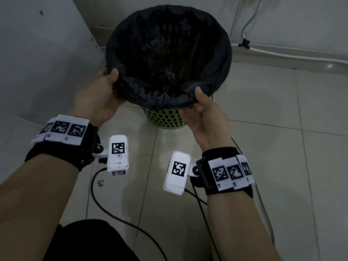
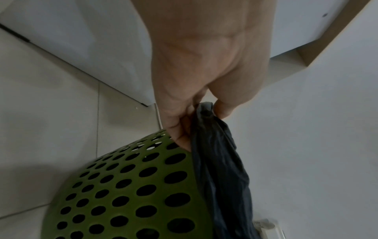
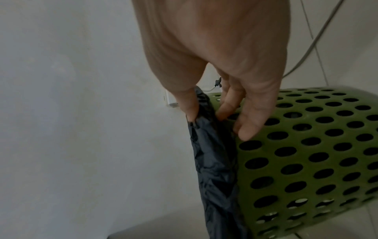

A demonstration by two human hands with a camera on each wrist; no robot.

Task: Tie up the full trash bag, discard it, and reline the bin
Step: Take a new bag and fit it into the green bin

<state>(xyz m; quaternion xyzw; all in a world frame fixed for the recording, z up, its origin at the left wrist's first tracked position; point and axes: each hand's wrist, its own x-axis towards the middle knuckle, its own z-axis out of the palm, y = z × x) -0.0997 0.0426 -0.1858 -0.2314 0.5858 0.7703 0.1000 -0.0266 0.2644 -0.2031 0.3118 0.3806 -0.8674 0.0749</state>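
Bag (image 1: 169,53), black, thin, soft, slippery film over green bin (image 1: 165,119); left hand (image 1: 99,97) pinches rim at 8 o'clock, right hand (image 1: 205,117) at 5; likely tears if yanked

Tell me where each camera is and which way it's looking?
Head: worn on the head, looks down at black bag, green bin, both forearms.
Left wrist: looks along left hand pinching the bag edge.
Right wrist: looks along right hand pinching the bag edge.
All three share bag and bin.
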